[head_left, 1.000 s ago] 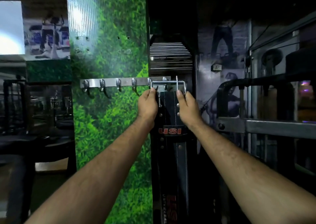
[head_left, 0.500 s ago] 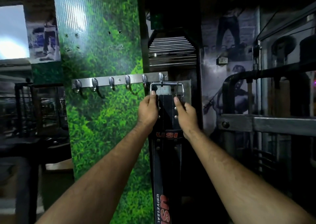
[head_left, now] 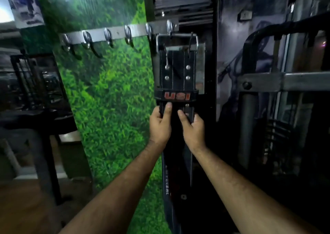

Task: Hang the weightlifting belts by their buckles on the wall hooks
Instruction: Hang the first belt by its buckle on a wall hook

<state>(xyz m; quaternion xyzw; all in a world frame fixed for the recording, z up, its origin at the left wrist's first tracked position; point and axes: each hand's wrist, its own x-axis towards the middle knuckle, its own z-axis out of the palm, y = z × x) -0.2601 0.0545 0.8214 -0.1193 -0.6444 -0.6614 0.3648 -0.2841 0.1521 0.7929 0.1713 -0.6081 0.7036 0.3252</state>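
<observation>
The belt (head_left: pixel 178 69) is hung by its buckle (head_left: pixel 176 41) on the rightmost hook (head_left: pixel 169 27) of the rail (head_left: pixel 117 32). Below the loop, the strap is pinched by the left hand (head_left: pixel 159 124) and right hand (head_left: pixel 192 127), fingers curled round its edges (probably to steady it so it hangs straight).
</observation>
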